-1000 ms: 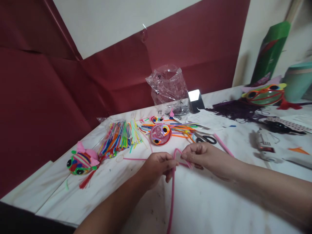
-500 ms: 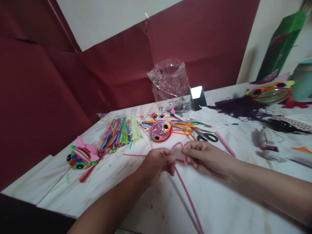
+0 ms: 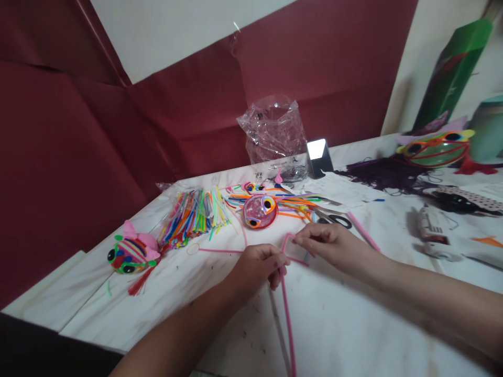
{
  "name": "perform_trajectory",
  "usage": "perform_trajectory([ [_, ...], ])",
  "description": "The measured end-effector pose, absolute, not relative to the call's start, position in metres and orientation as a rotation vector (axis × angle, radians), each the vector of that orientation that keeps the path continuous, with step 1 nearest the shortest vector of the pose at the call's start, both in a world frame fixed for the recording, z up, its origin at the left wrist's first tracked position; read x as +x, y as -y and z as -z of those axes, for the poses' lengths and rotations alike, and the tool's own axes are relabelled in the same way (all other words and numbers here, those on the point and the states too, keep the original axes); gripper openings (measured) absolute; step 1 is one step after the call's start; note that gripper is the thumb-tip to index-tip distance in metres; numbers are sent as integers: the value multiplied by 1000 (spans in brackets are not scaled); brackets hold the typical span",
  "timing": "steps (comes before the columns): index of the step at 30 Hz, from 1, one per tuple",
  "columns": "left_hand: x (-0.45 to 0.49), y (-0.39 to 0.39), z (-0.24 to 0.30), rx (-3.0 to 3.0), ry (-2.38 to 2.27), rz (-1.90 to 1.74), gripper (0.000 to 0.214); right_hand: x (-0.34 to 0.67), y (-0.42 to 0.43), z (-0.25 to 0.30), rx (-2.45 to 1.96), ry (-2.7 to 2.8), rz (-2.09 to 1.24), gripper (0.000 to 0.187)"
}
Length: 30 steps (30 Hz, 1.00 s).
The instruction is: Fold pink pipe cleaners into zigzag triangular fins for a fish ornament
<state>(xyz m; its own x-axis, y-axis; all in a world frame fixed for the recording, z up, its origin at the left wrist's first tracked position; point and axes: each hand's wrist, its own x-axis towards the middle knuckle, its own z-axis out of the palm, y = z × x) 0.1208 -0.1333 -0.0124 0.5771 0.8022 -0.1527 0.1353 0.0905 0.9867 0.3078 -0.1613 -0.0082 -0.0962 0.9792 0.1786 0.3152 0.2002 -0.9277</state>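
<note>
A pink pipe cleaner (image 3: 287,319) is pinched in my left hand (image 3: 262,266), its long end hanging down toward the bottom of the view. Above those fingers it bends over to my right hand (image 3: 324,241), whose thumb and forefinger grip the bent upper part. Just beyond my hands lies a round red-rimmed piece with big orange, white and black eyes (image 3: 260,211). Another pink pipe cleaner (image 3: 220,251), ending in a thin ring, lies flat on the table left of my left hand.
Colourful pipe cleaners (image 3: 192,217) lie bundled at left, beside a decorated fish-like figure (image 3: 132,251). Black-handled scissors (image 3: 338,221) rest beyond my right hand. Further right are a glue gun (image 3: 436,233) and a green-faced figure (image 3: 438,149). A phone (image 3: 319,159) leans near a clear plastic bag (image 3: 275,131).
The pink pipe cleaner's bend has narrowed and its hanging end has swung left. My left hand has shifted slightly right and down; my right hand has moved up a little along the bend.
</note>
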Motion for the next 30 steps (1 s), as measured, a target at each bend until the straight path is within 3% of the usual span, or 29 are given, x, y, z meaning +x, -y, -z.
perform_trajectory([
  [6,122,136,10,1519,-901,-750,19,309,162,5,-1229,1627,-1192,33],
  [13,121,139,13,1578,-877,-627,19,296,168,11,-1063,1343,-1462,34],
  [30,122,140,20,1367,-728,-530,31,298,167,10,-997,1438,-1422,35],
])
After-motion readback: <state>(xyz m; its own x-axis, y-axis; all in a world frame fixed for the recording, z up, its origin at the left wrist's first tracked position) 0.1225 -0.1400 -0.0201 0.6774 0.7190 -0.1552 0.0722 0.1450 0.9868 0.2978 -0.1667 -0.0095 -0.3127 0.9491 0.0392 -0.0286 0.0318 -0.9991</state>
